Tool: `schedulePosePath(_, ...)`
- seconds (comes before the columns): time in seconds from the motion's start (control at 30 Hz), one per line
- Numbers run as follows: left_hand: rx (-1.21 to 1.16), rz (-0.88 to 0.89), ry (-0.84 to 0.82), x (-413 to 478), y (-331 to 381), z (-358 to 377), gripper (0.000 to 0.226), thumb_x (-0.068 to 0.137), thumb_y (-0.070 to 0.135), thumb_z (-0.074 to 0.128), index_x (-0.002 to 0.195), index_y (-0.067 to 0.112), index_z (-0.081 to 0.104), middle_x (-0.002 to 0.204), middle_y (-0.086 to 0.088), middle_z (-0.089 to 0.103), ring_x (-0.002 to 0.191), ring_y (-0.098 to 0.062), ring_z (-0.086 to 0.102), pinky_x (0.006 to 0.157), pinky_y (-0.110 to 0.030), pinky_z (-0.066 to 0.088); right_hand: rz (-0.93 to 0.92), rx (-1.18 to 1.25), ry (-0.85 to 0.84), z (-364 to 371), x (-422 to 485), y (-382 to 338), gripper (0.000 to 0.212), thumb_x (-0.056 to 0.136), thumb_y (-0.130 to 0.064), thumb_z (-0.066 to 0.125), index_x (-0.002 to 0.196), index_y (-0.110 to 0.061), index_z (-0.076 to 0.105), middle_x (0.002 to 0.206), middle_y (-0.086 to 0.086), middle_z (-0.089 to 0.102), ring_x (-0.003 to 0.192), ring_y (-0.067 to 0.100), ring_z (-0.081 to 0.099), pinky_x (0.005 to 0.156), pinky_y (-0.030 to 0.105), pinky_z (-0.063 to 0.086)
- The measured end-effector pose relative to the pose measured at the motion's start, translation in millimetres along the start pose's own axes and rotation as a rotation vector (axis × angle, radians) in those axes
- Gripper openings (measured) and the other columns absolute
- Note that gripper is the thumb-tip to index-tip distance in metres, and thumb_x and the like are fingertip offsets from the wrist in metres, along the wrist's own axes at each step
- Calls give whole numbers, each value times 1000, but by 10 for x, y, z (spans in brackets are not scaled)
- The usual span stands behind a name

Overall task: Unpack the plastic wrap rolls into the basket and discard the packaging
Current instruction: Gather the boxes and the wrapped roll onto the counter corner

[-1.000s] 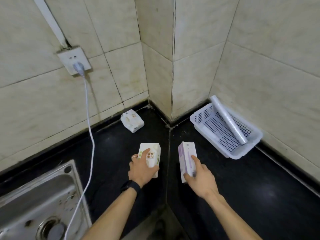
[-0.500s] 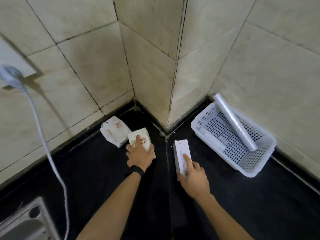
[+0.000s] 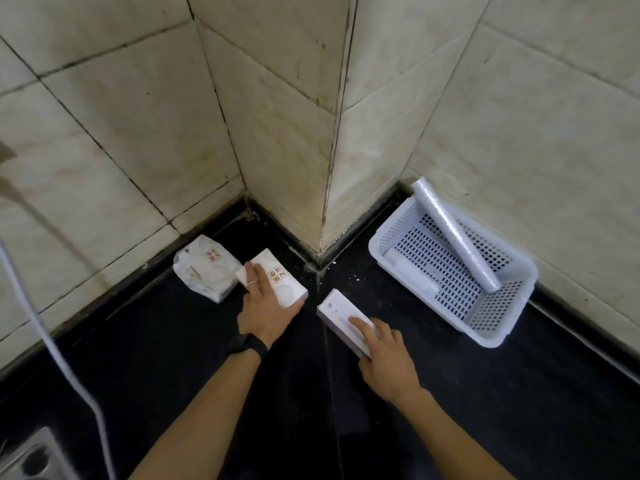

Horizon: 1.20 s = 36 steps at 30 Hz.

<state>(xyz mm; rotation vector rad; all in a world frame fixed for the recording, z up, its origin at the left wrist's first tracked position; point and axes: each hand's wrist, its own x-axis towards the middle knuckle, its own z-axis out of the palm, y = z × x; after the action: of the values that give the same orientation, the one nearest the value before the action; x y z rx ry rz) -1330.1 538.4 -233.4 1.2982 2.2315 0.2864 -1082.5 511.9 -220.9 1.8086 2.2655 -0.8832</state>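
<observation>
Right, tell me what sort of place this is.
Most likely a kitchen corner: black counter against tiled walls, a steel sink edge at lower left, a plastic wrap roll in a basket.

The desk (image 3: pixel 450 393) wraps around a jutting wall corner (image 3: pixel 294 150). To the right of that corner the basket (image 3: pixel 498 336) sits on the desk, against the right wall. One roll (image 3: pixel 453 233) leans across the basket, with its far end over the far rim and its near end down inside. A second roll (image 3: pixel 412 271) lies flat on the basket floor to the left of it. To the left of the corner a pack (image 3: pixel 201 271) lies at the foot of the wall. The left box (image 3: pixel 284 285) is just to its right and touches it, under the left hand (image 3: pixel 263 310). The right box (image 3: pixel 337 313) lies between the left box and the basket, with its near end in the right hand (image 3: pixel 384 358). A cable (image 3: pixel 52 341) hangs at far left above a sink (image 3: pixel 27 459).
</observation>
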Motion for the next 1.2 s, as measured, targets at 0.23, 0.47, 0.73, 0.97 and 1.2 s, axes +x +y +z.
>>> schedulePosePath(0.23, 117, -13, -35, -39, 16, -21, 109, 81, 74, 53, 155, 24, -9, 164, -5, -15, 129, -40, 46, 91, -49, 48, -38, 24, 35, -109, -171, 10, 68, 88, -32, 57, 148, -43, 27, 161, 2, 19, 140, 27, 28, 112, 41, 37)
schedulePosePath(0.47, 281, 267, 73, -713, 393, -31, 57, 91, 47, 50, 143, 26, 42, 152, -7, 35, 124, -31, 48, 92, -43, 49, 2, 96, 276, -340, -811, 285, 44, 92, -34, 58, 135, -34, 55, 147, -8, 50, 140, 18, 36, 114, 33, 33)
schedulePosePath(0.73, 301, 785, -73, -1728, 1547, 377, 56, 92, 50, 44, 144, 28, 44, 139, 5, 53, 127, -21, 46, 102, -38, 38, 193, 181, 538, -538, -2144, 983, 29, 93, -32, 62, 122, -30, 67, 129, -11, 64, 136, 14, 43, 112, 29, 36)
schedulePosePath(0.97, 425, 1218, -140, -3171, 2515, 1089, 56, 95, 51, 39, 144, 26, 44, 140, 3, 53, 129, -21, 45, 107, -37, 34, 469, 191, 761, -389, -3768, 1853, 29, 92, -27, 66, 121, -27, 68, 126, -10, 66, 132, 17, 46, 110, 23, 31)
schedulePosePath(1.2, 462, 1505, -284, -4993, 2982, 1932, 50, 93, 53, 39, 137, 32, 51, 138, 7, 54, 131, -17, 44, 108, -36, 33, 760, 236, 922, 129, -5600, 2587, 30, 92, -32, 63, 122, -30, 67, 126, -15, 65, 133, 15, 44, 110, 23, 31)
